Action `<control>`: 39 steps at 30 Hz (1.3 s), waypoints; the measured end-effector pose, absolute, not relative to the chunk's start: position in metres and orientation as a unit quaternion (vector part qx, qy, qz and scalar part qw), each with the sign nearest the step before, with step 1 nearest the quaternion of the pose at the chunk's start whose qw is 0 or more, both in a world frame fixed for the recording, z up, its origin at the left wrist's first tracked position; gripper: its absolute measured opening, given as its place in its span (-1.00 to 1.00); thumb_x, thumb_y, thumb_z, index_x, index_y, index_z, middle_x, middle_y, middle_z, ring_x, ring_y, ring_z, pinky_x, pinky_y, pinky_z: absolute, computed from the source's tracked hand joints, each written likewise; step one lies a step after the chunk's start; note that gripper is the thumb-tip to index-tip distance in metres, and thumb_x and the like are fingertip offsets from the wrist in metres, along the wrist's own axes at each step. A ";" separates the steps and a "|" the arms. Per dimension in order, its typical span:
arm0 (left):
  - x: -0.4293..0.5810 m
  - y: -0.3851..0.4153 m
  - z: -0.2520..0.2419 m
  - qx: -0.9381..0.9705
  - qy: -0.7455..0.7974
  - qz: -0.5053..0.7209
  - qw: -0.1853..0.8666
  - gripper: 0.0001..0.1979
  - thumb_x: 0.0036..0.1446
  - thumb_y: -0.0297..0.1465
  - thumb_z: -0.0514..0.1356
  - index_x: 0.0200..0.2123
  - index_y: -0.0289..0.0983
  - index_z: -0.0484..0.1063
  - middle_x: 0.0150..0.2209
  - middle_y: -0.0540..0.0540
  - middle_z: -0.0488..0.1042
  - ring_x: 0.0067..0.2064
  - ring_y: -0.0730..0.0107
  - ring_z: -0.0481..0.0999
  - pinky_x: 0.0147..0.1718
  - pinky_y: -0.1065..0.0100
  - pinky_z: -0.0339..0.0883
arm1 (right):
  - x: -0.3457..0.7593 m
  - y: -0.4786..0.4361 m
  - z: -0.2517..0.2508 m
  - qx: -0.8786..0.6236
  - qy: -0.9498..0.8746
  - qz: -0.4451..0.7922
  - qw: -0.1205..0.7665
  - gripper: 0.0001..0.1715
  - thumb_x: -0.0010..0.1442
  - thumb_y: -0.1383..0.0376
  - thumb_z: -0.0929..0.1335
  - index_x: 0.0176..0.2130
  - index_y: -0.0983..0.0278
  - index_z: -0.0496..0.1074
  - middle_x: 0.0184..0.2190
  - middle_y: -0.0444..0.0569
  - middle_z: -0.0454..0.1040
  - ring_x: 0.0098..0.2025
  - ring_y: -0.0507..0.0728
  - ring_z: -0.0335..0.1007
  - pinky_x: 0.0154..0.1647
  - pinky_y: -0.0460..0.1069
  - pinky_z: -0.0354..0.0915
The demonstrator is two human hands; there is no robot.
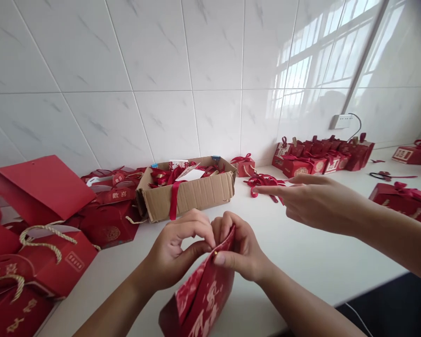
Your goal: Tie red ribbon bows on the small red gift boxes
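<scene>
In the head view a red gift box [210, 299] with pale printed figures stands tilted at the bottom centre. My right hand [243, 250] grips its top edge, the thumb on the near face beside a small gold-coloured stud [215, 253]. My left hand [184, 250] is closed in a pinch at the same edge, thumb and forefinger meeting just left of that stud. Whether something small is also between those fingertips is hidden.
Another person's hand [312, 201] reaches in from the right, a finger towards loose red ribbons [264, 181]. A cardboard box [196, 194] of ribbons stands behind. Red rope-handled boxes [61, 257] crowd the left; finished-looking red boxes [303, 166] line the back right.
</scene>
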State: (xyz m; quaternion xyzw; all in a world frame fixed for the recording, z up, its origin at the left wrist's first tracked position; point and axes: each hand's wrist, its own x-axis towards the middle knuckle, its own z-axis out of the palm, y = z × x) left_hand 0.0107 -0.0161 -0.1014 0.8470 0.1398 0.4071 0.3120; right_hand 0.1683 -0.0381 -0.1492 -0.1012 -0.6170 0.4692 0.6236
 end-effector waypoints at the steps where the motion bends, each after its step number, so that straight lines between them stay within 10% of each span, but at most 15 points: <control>1: 0.011 -0.015 -0.104 0.839 0.139 0.419 0.319 -0.85 0.15 -0.35 0.18 -0.45 -0.21 0.47 -0.45 -0.09 0.41 -0.33 0.30 0.40 -0.31 0.28 0.33 | 0.168 -0.037 -0.150 -0.102 -0.612 0.473 0.625 -0.61 -0.03 0.24 0.46 -0.44 0.21 0.14 -0.53 -0.22 0.23 -0.51 -0.01 0.14 -0.48 -0.09 0.14; 12: 0.003 0.010 -0.137 0.626 0.313 0.471 0.536 -0.61 0.19 -0.06 0.01 -0.16 -0.23 0.37 -0.23 -0.13 0.44 -0.27 0.30 0.46 -0.33 0.33 0.35 | 0.180 -0.018 -0.143 -0.290 -0.557 0.337 0.702 -0.62 -0.02 0.18 0.46 -0.46 0.24 0.18 -0.52 -0.19 0.30 -0.50 -0.01 0.22 -0.51 -0.10 0.20; 21: 0.004 0.021 -0.183 0.635 0.343 0.520 0.458 -0.53 -0.11 -0.13 0.34 -0.24 -0.22 0.23 -0.23 -0.05 0.34 -0.19 0.34 0.40 -0.23 0.35 0.30 | 0.185 0.006 -0.144 -0.408 -0.560 0.109 0.713 -0.68 0.00 0.21 0.45 -0.46 0.23 0.22 -0.53 -0.16 0.32 -0.51 0.03 0.25 -0.54 -0.07 0.22; 26: 0.000 0.015 -0.177 0.622 0.347 0.503 0.490 -0.65 0.14 -0.06 0.08 -0.31 -0.26 0.28 -0.38 -0.03 0.34 -0.28 0.38 0.38 -0.31 0.34 0.31 | 0.181 0.008 -0.158 -0.400 -0.567 0.056 0.718 -0.72 0.03 0.25 0.43 -0.44 0.23 0.22 -0.51 -0.14 0.34 -0.48 0.05 0.28 -0.51 -0.05 0.25; 39: -0.013 0.028 -0.133 0.600 0.317 0.630 0.377 -0.82 0.01 -0.30 0.29 -0.36 -0.26 0.40 -0.32 -0.01 0.47 -0.27 0.46 0.42 -0.22 0.43 0.27 | 0.183 0.000 -0.170 -0.367 -0.637 -0.001 0.678 -0.75 0.06 0.34 0.40 -0.41 0.20 0.19 -0.50 -0.11 0.34 -0.44 0.09 0.30 -0.44 0.00 0.26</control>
